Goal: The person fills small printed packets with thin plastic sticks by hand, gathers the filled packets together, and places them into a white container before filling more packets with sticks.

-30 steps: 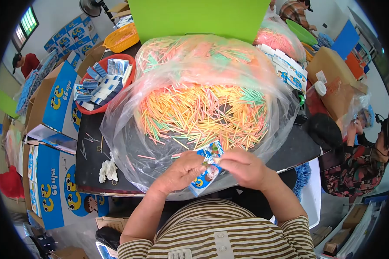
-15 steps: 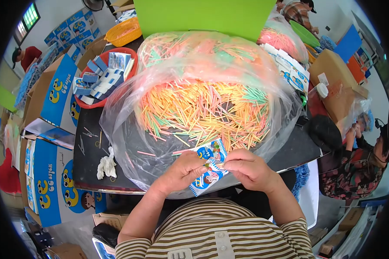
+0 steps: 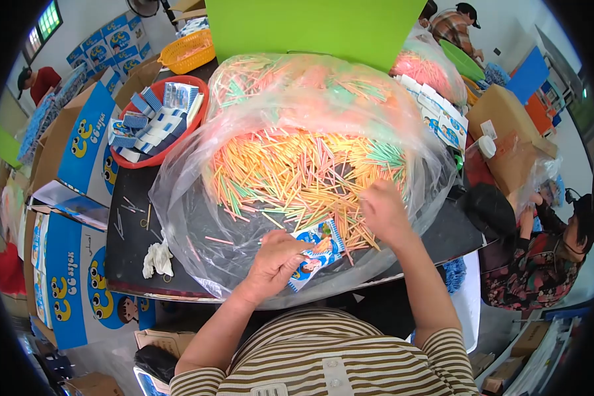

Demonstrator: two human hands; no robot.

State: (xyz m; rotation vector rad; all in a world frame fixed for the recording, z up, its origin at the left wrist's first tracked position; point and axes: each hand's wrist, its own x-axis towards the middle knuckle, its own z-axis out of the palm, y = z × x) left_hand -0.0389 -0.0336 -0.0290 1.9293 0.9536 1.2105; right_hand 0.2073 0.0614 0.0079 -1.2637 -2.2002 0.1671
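Observation:
My left hand (image 3: 274,262) is closed on a small blue-and-white printed packet (image 3: 321,247), which lies tilted over the plastic at the near side of the table. Thin pastel candy sticks (image 3: 284,168) in yellow, pink, orange and green spill in a heap from a large clear plastic bag (image 3: 178,191). Over the right side of that heap is my right hand (image 3: 385,212), its fingers curled in and apart from the packet. Whether any sticks are between those fingers is hidden.
A red basket (image 3: 153,158) with blue-and-white packets stands left, near a yellow basket (image 3: 195,56). Printed blue cartons (image 3: 79,264) line the left side. Crumpled tissue (image 3: 158,260) lies near the table edge. A green panel (image 3: 310,30) rises behind. Another person (image 3: 541,264) sits at right.
My right hand has let go of the packet and moved up and right over the stick heap. My left hand keeps its hold on the packet, slightly further left.

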